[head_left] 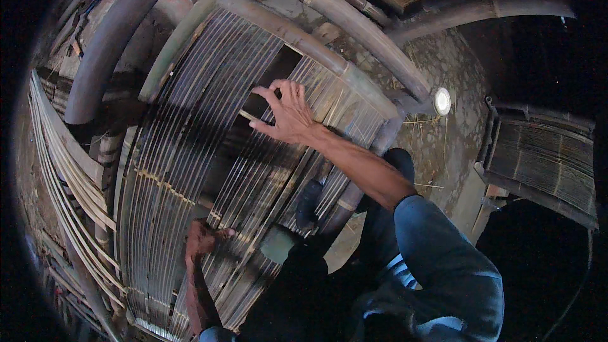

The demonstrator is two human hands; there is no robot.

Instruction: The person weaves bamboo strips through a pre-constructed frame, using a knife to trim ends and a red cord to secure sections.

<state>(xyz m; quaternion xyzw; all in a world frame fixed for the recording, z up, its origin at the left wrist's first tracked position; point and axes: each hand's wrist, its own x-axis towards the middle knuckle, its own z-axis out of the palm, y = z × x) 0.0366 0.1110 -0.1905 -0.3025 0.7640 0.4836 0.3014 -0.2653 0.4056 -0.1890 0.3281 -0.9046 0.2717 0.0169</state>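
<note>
Both hands on slat panel; bamboo poles behind.

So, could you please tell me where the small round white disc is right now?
In the head view, the white disc lies on the mottled ground at upper right, beside the end of the thick bamboo pole, right of the right hand.

Speckled earthen floor; thick bamboo poles overhead; dim, patchy daylight.

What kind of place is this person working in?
Probably a rustic bamboo workshop or shed. The right hand and left hand rest on a panel of thin bamboo slats, thick bamboo poles frame it, and straw litters the rough floor.
</note>
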